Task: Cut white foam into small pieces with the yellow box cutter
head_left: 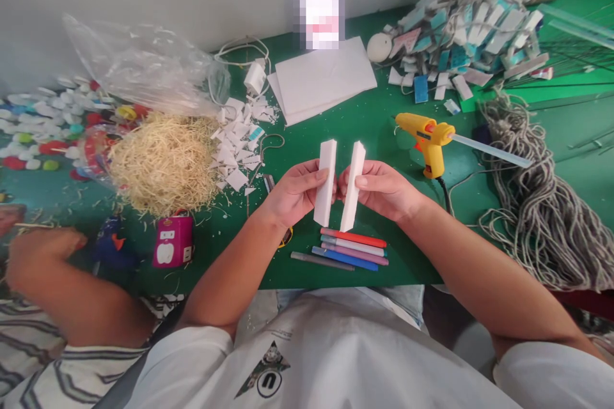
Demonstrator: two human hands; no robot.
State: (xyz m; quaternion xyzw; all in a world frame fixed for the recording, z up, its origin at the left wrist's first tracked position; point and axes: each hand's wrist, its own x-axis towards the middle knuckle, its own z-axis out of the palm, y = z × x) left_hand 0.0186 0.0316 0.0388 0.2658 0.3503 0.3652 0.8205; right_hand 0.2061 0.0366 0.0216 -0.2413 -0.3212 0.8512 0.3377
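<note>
Two long white blocks are held upright side by side over the green table, with a narrow gap between them. My left hand grips the left white block, its thumb lying across the face. The right white block is pinched in my right hand. Both hands are closed, and their curled fingers are partly hidden behind the blocks. Just below the blocks lie several markers, among them a red marker and a blue marker.
A yellow glue gun lies right of my hands, near grey yarn. White sheets lie behind. To the left are straw, white scraps and a magenta box. Another person's arm rests at far left.
</note>
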